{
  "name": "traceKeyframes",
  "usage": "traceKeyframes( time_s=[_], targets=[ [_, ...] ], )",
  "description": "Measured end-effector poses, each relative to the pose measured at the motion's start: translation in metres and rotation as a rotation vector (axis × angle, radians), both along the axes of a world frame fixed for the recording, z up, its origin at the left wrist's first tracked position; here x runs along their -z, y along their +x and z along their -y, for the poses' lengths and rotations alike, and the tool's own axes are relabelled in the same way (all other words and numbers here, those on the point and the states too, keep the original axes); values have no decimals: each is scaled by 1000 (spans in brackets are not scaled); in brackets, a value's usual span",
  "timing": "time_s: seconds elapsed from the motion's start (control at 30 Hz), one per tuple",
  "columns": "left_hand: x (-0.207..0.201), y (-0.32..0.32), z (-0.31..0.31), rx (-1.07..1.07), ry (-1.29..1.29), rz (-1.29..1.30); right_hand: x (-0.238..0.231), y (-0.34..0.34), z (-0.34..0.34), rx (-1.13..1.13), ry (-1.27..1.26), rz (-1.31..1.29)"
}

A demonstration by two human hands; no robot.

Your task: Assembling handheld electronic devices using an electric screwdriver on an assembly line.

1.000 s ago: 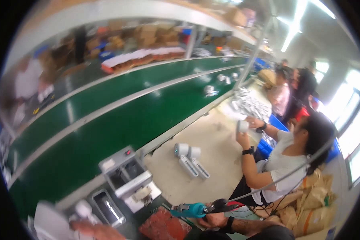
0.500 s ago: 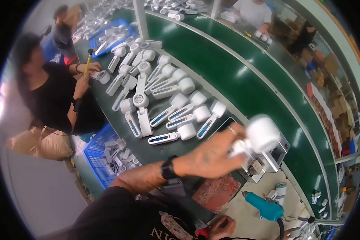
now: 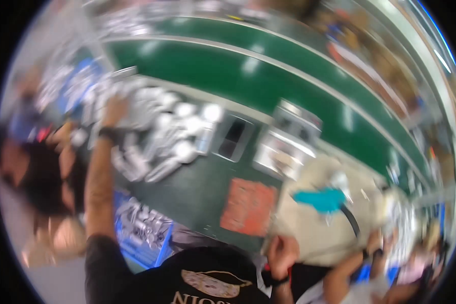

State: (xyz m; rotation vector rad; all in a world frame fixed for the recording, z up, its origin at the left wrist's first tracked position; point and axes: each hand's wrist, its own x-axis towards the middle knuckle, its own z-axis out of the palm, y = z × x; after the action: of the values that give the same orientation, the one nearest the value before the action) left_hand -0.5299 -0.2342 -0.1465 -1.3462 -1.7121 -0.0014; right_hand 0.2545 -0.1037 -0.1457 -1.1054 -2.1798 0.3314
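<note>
We saw white round-headed devices [image 3: 184,150] clustered on the left of the dark green table [image 3: 197,188]. Our left hand [image 3: 116,109] was at the cluster's far left, its fingers too blurred for us to tell wide from narrow. Our right hand [image 3: 282,252] was near, by the red mat [image 3: 249,206], its grip equally unclear. Farther right we saw a teal tool [image 3: 320,199].

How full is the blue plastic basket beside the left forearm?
The basket is not empty: grey-white parts lie heaped inside; exact fill, cannot tell.
</note>
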Motion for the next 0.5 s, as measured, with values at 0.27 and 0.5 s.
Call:
traceKeyframes(
  time_s=[0.27,0.5],
  targets=[
    [-84,250,-120,137,235,914,-76,-15,-37,102,-217,-512],
    [-143,519,-175,776,-107,1524,-77,-54,-88,-143,-438,-583]
  ],
)
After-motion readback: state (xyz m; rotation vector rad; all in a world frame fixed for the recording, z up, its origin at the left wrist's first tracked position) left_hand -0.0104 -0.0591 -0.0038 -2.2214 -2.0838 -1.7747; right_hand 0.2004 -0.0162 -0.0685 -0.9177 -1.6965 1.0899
